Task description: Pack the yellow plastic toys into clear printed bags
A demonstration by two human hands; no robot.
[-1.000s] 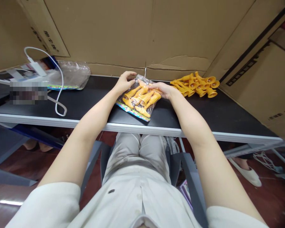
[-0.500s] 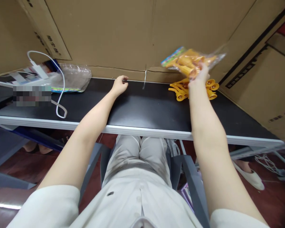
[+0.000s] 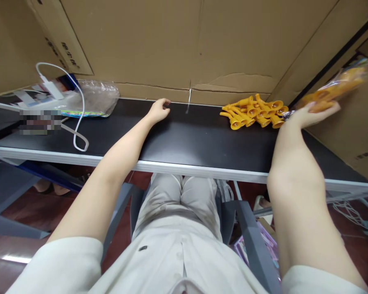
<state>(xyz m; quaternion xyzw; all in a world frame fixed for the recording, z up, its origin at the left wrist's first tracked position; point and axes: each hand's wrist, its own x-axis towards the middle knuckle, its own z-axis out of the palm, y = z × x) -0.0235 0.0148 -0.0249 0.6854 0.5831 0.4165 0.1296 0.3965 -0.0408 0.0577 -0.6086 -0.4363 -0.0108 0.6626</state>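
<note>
Bottom of frame, nearest: pale trousers [image 3: 168,200] under the table's metal edge [image 3: 187,167]. Beyond it, black tabletop [image 3: 196,143] across the middle. Left hand [image 3: 160,111] just left of centre at the tabletop's far part: fingers loosely curled, gap between thumb and fingertips, nothing seen in it. Right hand [image 3: 315,116], right of frame, has hold of the filled bag [image 3: 340,87], clear plastic with yellow pieces inside, raised off the table and blurred; exact finger placement and whether the bag is sealed, cannot tell. Loose yellow horn-shaped pieces [image 3: 251,112] heaped right of centre, near the right wrist. Left of frame, flat clear bag [image 3: 95,98] with a coloured strip, beside a white cable [image 3: 82,98]. Farthest, cardboard [image 3: 141,41] along the top. Progress, my judgement: one bag packed, not yet set down; the heap remains unbagged.
</note>
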